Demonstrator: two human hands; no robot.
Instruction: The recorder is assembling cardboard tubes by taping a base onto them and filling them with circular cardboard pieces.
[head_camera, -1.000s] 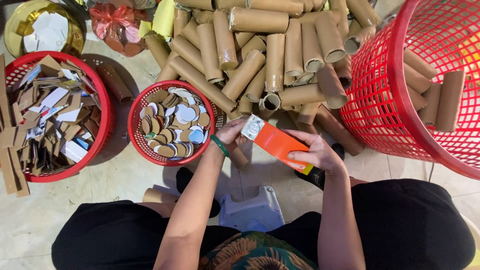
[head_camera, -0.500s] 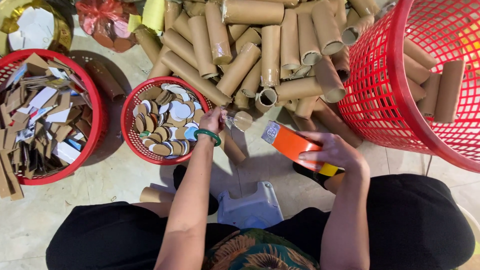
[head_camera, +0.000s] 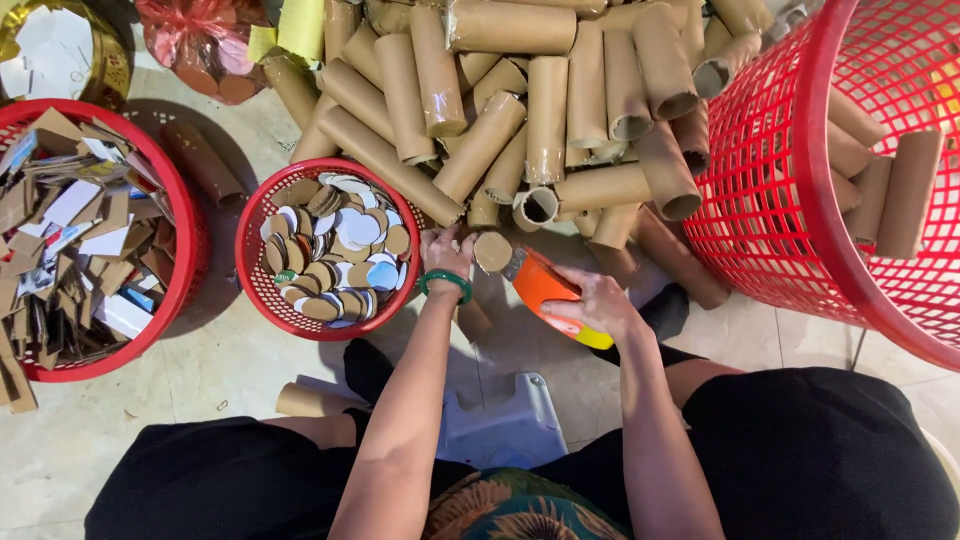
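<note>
The left hand (head_camera: 445, 250) pinches a cardboard disc (head_camera: 492, 251) while the right hand (head_camera: 592, 302) grips an orange cutter (head_camera: 540, 285); keeping the blade angled away from fingers seems wise.

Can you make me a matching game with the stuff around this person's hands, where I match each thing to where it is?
Things:
1. orange tool
2. round card disc
3. green bangle
4. small red basket

Places:
A. on the left wrist
B. beside the left hand, full of round discs
C. in the right hand
D. at the left hand's fingertips

Pairs: 1-C, 2-D, 3-A, 4-B
</note>
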